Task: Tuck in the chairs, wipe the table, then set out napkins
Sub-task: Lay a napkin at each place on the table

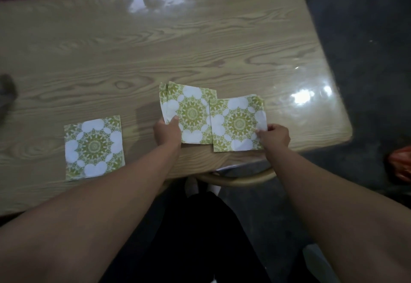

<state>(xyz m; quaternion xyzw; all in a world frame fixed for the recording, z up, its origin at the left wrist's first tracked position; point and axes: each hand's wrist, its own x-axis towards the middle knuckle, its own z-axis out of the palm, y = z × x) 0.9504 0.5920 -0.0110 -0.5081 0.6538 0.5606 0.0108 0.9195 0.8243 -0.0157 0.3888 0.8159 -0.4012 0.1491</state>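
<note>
Step in hand: setting out napkins, the third part of the task.

- Worktop [200, 44]: glossy, nothing on it but napkins. A chair [235, 179] back shows tucked under the near edge. Judged from this, tucking and wiping are done.
- Laid napkin [94, 147]: flat near the front edge, to your left, well apart from both hands.
- Left hand [168, 130]: grip closed on the stack [191, 109] at its lower left corner, thumb on top. Several edges fan out at the top, so more than one sheet remains.
- Right hand [274, 136]: fingers and thumb pinch the right edge of a single napkin [238, 124]. Its left edge overlaps the stack.
- Cannot tell whether the single napkin lies on the worktop or hangs just above it.

Progress, as a judgement: one place set, a second in the making.

Next move calls for: draw the single napkin clear of the stack to your right, lay it flat near the front edge, square with the laid one, then let go. Hold the stack firm so no second sheet drags along. The thin paper may crease under a tight pinch.
</note>
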